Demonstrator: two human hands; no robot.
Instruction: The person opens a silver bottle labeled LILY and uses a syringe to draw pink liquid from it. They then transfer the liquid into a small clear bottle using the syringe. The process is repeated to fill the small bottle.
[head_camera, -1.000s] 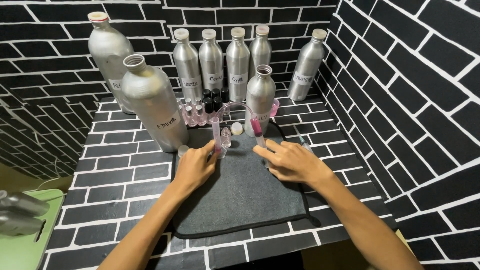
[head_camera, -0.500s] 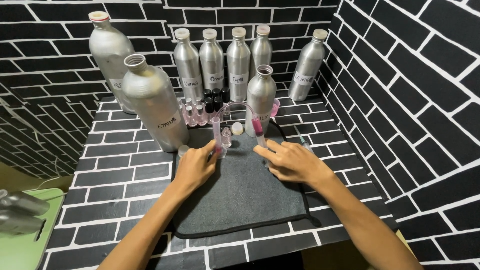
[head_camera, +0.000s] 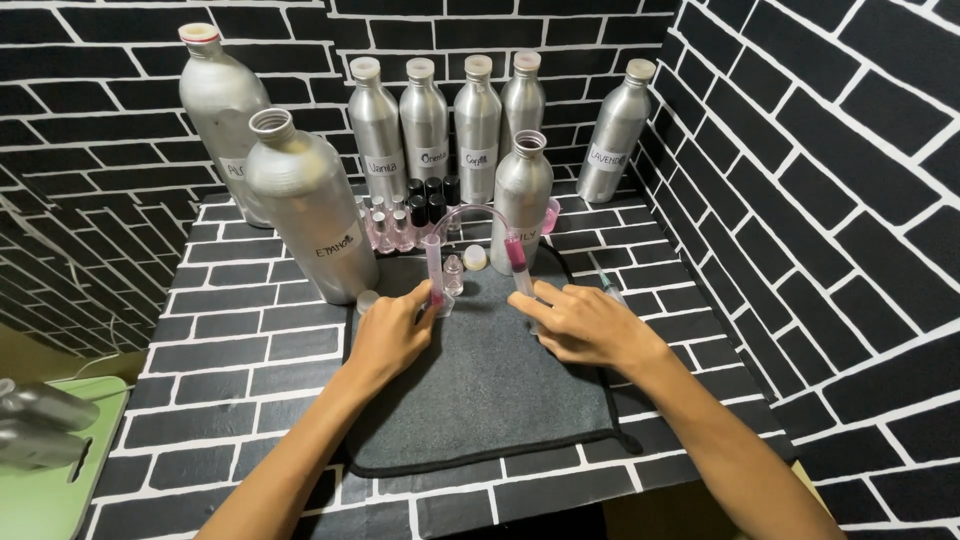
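From the head camera I see my left hand (head_camera: 392, 335) resting on a dark grey mat (head_camera: 480, 400), its fingers curled around the base of a pink-tinted tube (head_camera: 433, 268) standing upright. My right hand (head_camera: 583, 325) lies half open just beside a second pink-filled tube (head_camera: 518, 262), fingers at its foot; whether it truly grips I cannot tell. A clear arched hose (head_camera: 470, 211) joins both tubes before silver bottles (head_camera: 450, 125).
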